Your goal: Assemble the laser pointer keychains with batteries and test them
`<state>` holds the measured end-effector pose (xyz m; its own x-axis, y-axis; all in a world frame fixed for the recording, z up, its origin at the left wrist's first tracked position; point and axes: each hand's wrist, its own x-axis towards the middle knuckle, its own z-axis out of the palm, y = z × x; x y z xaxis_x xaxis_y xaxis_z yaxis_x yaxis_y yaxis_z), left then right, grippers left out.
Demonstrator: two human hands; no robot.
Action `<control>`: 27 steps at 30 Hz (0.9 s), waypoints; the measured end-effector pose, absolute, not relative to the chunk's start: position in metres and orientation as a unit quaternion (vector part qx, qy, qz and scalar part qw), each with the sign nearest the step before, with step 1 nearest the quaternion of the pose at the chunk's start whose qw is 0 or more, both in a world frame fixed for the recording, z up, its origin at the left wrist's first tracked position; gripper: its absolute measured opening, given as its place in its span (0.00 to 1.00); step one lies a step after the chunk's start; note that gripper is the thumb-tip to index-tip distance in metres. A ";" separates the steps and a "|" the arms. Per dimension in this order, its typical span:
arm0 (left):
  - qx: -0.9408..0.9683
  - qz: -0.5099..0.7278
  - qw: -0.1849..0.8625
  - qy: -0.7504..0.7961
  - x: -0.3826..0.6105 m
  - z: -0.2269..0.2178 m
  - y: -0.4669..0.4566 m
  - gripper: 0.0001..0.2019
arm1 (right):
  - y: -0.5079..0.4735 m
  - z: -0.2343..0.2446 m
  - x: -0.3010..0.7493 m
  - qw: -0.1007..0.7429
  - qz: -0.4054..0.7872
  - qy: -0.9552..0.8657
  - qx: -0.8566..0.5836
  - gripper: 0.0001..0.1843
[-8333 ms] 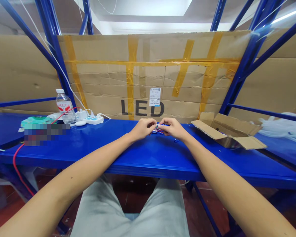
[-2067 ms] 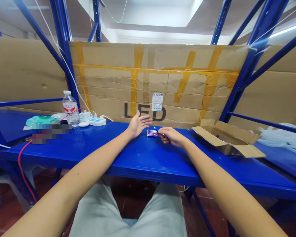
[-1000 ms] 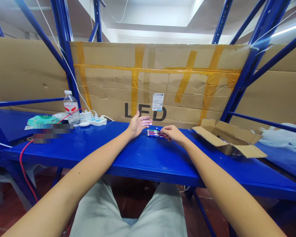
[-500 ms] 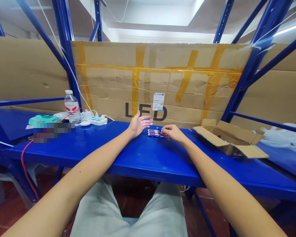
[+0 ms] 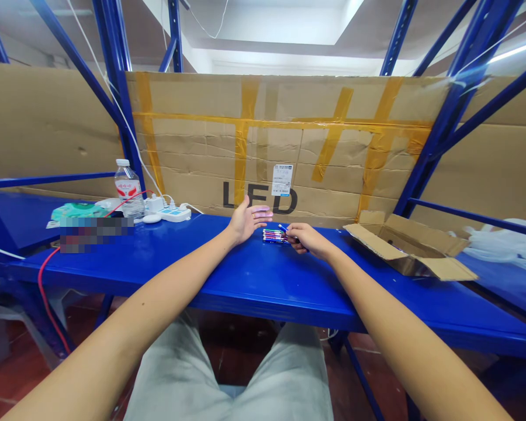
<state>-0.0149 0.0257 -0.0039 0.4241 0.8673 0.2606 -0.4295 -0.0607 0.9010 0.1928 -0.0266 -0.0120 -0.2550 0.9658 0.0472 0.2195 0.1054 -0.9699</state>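
Several shiny, coloured pens [image 5: 272, 235] lie side by side on the blue table, with their right ends hidden behind my right hand. My right hand [image 5: 305, 238] is closed around one pen [image 5: 282, 227], whose light tip sticks out past the fingers toward the left, just above the row. To the left of the pens, my left hand [image 5: 248, 221] hovers with its thumb up and fingers stretched out. It holds nothing, and a ring shows on one finger.
An open cardboard box [image 5: 405, 248] sits on the blue table [image 5: 254, 286] at the right. On the left stand a water bottle [image 5: 129, 190], a white power strip [image 5: 175, 214] and a green packet [image 5: 79, 211]. A large cardboard sheet [image 5: 193, 158] closes off the back.
My right hand has lifted one pen slightly off the row, and its tip now shows beyond the fingers. The left hand has hardly moved.
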 end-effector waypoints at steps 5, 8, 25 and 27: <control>0.534 0.495 0.654 0.205 -0.015 -0.004 0.026 0.40 | -0.032 -0.009 0.192 0.379 0.471 -0.641 -0.473 0.11; 0.534 0.494 0.655 0.205 -0.015 -0.005 0.026 0.41 | -0.034 -0.009 0.191 0.359 0.490 -0.638 -0.474 0.12; 0.544 0.486 0.652 0.207 -0.016 -0.004 0.024 0.40 | -0.036 -0.009 0.188 0.335 0.562 -0.602 -0.458 0.06; 0.548 0.485 0.649 0.208 -0.016 -0.004 0.024 0.40 | -0.036 -0.009 0.187 0.343 0.554 -0.602 -0.461 0.06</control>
